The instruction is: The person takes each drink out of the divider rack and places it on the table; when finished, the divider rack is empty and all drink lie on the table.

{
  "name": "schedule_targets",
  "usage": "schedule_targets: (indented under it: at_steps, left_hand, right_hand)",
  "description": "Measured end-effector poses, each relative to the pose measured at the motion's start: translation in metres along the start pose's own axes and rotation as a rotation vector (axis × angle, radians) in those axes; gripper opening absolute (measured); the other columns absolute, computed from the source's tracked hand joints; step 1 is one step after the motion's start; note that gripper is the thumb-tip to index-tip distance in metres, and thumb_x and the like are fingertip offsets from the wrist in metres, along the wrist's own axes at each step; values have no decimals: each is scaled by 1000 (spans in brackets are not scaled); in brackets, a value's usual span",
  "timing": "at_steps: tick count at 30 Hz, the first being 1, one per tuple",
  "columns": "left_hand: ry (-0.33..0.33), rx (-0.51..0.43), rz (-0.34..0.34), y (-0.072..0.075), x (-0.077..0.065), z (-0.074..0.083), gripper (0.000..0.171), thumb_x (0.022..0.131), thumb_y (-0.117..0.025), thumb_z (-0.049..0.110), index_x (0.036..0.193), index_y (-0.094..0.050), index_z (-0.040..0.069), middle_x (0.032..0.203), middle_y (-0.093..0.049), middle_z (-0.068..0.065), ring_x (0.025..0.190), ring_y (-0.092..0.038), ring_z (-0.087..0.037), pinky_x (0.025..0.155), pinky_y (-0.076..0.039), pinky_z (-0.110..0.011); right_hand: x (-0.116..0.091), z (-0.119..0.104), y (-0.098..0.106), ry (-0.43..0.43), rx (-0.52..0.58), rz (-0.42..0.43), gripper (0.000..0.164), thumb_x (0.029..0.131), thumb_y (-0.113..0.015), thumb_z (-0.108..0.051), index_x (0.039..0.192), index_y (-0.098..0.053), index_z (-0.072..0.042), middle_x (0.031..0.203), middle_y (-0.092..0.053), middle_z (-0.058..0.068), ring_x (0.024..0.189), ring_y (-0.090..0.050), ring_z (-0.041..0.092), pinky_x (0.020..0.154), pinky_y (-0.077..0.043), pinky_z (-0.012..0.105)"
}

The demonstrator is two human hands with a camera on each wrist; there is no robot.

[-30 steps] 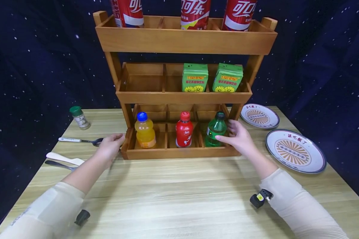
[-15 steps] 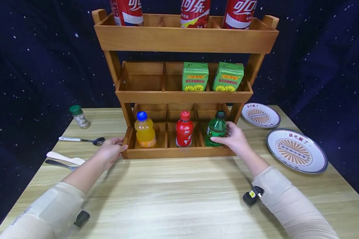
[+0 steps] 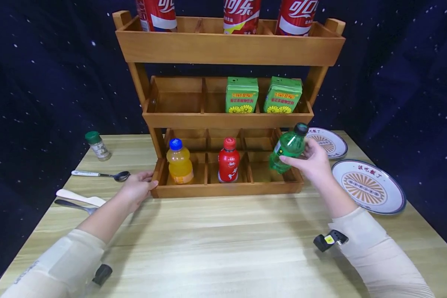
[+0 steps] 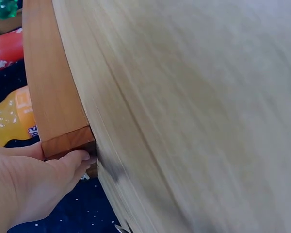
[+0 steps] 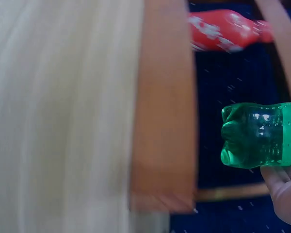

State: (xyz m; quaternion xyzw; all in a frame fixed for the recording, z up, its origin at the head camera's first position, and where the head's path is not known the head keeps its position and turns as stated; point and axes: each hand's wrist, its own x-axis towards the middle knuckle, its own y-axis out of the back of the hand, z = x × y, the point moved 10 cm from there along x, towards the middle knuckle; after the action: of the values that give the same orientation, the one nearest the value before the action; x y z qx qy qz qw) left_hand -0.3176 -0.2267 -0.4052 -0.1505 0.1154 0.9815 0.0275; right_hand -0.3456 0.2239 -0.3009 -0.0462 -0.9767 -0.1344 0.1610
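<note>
My right hand [image 3: 316, 164] grips a green soda bottle [image 3: 291, 144], tilted with its dark cap to the right, over the right compartment of the wooden rack's [image 3: 227, 190] bottom tier. The right wrist view shows the base of this green bottle [image 5: 257, 136] raised off the tier. My left hand [image 3: 135, 191] holds the rack's lower left corner, and in the left wrist view its thumb and fingers [image 4: 70, 165] press at the board's end. Upright in the left and middle compartments stand an orange drink bottle [image 3: 180, 166] with a blue cap and a red bottle [image 3: 229, 163].
Two green juice boxes [image 3: 242, 97] sit on the middle tier, red cola cans [image 3: 242, 16] on top. Plates [image 3: 395, 200] lie at right. At left are a green-capped shaker [image 3: 99, 150], a spoon [image 3: 121, 176], a white knife [image 3: 78, 196] and a dark-handled utensil [image 3: 72, 204].
My right hand has closed on the green bottle and lifted it up and to the right out of its compartment, tilting it. My left hand has taken hold of the rack's corner.
</note>
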Motion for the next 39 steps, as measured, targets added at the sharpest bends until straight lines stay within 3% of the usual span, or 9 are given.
schedule_targets:
  at_steps: [4,9,16,17,24,29,33,36,39]
  left_hand:
    - [-6,0,0,1,1,2,57,92,-45,4,140,-15,-3,143,-18,-23,127,-25,-34,102,-26,-45]
    - [2,-9,-13,0,0,2,58,92,-45,4,140,-13,-3,143,-15,-24,128,-23,-35,102,-25,-45]
    - [8,-4,-16,-2,-2,0,58,93,-44,4,140,-12,-4,143,-16,-25,128,-23,-35,102,-24,-46]
    - [6,-3,-17,-2,-2,0,57,93,-44,4,140,-12,-4,143,-16,-25,128,-23,-35,102,-24,-46]
    - [-1,-2,-14,-1,0,2,59,92,-46,4,140,-12,-3,143,-15,-25,128,-22,-36,102,-24,-46]
    - [0,2,-16,-1,0,2,59,92,-46,5,140,-12,-3,143,-14,-25,128,-21,-36,102,-23,-46]
    - [4,0,-13,-1,-1,2,59,92,-46,5,140,-12,-3,143,-15,-25,128,-21,-35,102,-23,-46]
    - [0,-1,-12,-1,-1,3,59,92,-46,5,140,-13,-3,143,-15,-25,128,-22,-35,102,-23,-46]
    - [0,1,-6,0,-2,2,59,92,-46,5,140,-14,-3,143,-15,-24,128,-22,-35,102,-24,-46]
  right_hand:
    - [10,17,40,29,90,63,59,63,-81,-5,115,-53,-6,109,-61,10,97,-58,18,79,-48,22]
    - [26,80,83,-1,171,152,60,59,-82,-3,113,-55,-8,107,-62,10,93,-59,18,74,-49,20]
    - [13,98,88,-149,-100,207,67,62,-83,-26,116,-48,-7,108,-59,7,94,-56,12,78,-45,18]
    - [12,102,88,-158,-80,203,67,61,-83,-24,116,-48,-7,107,-59,6,92,-56,12,77,-45,17]
    - [-3,76,68,-195,-230,134,72,66,-79,-30,116,-42,5,107,-56,16,90,-54,14,82,-45,27]
    - [-4,84,68,-230,-255,124,76,65,-79,-34,119,-40,2,108,-54,12,93,-53,13,86,-44,27]
    - [-5,87,67,-246,-242,116,83,65,-79,-36,125,-36,1,115,-52,15,102,-51,22,91,-41,32]
    - [-10,66,69,-202,-250,178,87,67,-78,-38,130,-32,1,126,-46,18,113,-44,28,98,-33,37]
    - [-19,22,75,-47,-244,323,81,68,-77,-35,129,-35,-1,128,-46,13,117,-42,23,101,-30,31]
